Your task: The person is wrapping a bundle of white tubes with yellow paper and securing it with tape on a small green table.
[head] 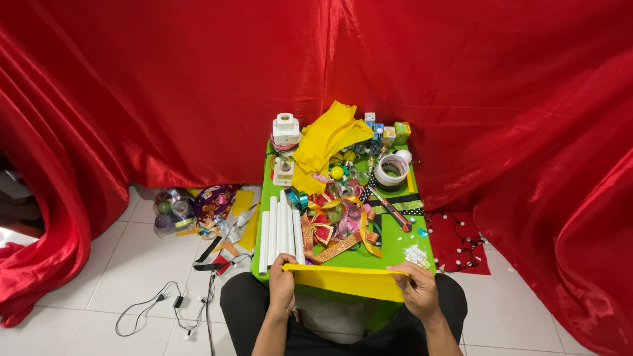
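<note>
A yellow sheet [346, 281] of felt or foam stretches across the near edge of a small green table [395, 245]. My left hand [283, 285] grips the sheet's left end and my right hand [417, 287] pinches its right end. Just beyond the sheet lie several white rolled tubes [280, 231] and a heap of shiny coloured ribbons [337, 221]. A crumpled yellow cloth [324, 143] sits at the table's far side.
A roll of wide tape [391, 170], a red-handled cutter [390, 209], a white bottle [286, 130] and small boxes [393, 132] crowd the table. Ribbon scraps [204, 209] and a black cable [165, 304] lie on the white tiled floor at left. Red curtain [461, 86] hangs all around.
</note>
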